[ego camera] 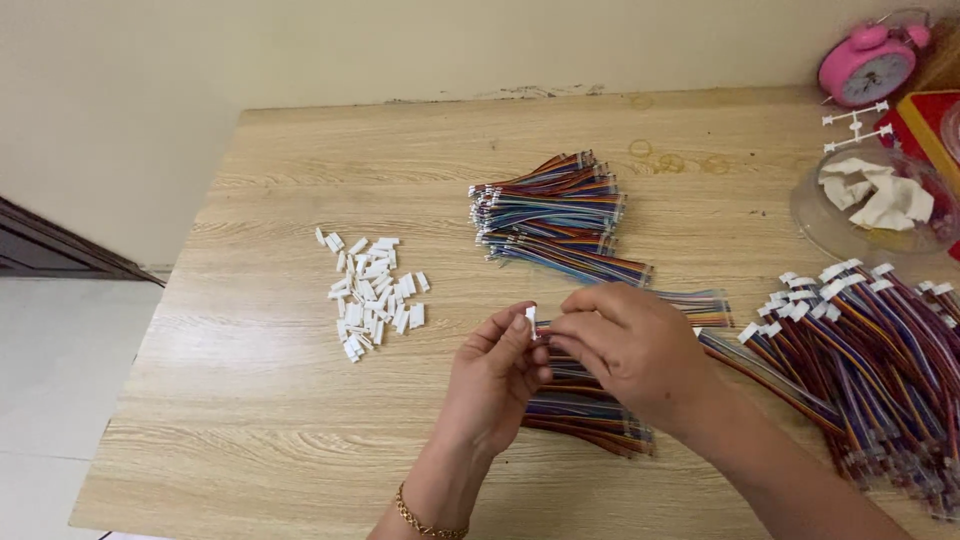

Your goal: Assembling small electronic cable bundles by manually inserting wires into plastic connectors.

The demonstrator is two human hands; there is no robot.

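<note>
My left hand pinches a small white plastic connector between thumb and forefinger. My right hand is closed around the end of a multicoloured ribbon cable, its fingertips touching the connector. Both hands hover over a small pile of coloured cables at the table's near middle. A heap of loose white connectors lies to the left of my hands.
A stack of bare coloured cables lies behind my hands. Cables with white connectors fitted are heaped at the right. A clear bowl of crumpled white paper, a pink alarm clock and rubber bands stand at the back right of the wooden table.
</note>
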